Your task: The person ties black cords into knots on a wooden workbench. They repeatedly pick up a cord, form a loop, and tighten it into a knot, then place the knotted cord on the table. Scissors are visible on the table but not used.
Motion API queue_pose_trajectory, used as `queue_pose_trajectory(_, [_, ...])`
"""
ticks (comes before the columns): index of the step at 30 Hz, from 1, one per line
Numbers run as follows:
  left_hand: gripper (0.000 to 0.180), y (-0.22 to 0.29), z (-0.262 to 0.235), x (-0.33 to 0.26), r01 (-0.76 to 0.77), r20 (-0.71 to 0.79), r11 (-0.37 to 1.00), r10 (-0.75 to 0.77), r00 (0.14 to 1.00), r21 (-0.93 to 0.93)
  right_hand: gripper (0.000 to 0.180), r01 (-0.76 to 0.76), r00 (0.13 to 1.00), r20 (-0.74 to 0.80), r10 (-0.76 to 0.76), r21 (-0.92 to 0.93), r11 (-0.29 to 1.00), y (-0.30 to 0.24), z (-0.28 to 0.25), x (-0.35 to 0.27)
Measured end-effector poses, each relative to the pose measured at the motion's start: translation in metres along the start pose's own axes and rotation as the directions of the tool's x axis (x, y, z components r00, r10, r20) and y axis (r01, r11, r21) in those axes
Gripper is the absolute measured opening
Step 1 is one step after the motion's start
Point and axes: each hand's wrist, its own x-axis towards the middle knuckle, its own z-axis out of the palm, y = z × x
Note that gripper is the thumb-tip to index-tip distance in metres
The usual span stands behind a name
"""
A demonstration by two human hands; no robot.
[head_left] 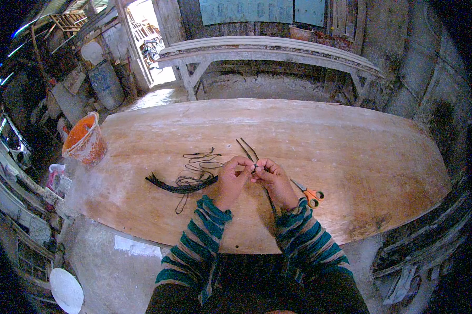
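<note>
Two hands pinching thin dark strips (248, 150), left hand (232, 178), right hand (274, 179), possibly both gripping, orange-handled scissors (310, 194) near the right

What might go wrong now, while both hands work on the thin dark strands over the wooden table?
The left hand and right hand pinch the dark strands at one small spot, so the hold may slip. The orange-handled scissors lie close by the right wrist; a sleeve could perhaps knock them. The loose strand pile lies beside the left hand and may tangle.

The fingertips of the left hand (232, 177) and right hand (272, 178) cover the strip (248, 150) where they pinch it.
</note>
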Motion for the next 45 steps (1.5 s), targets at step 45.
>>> queue_pose_trajectory(45, [0.013,0.007,-0.006,0.007,0.299,0.209,0.931,-0.256,0.944,-0.208,0.009,0.197,0.977,-0.048,-0.209,-0.185,0.963,-0.007,0.015,-0.007])
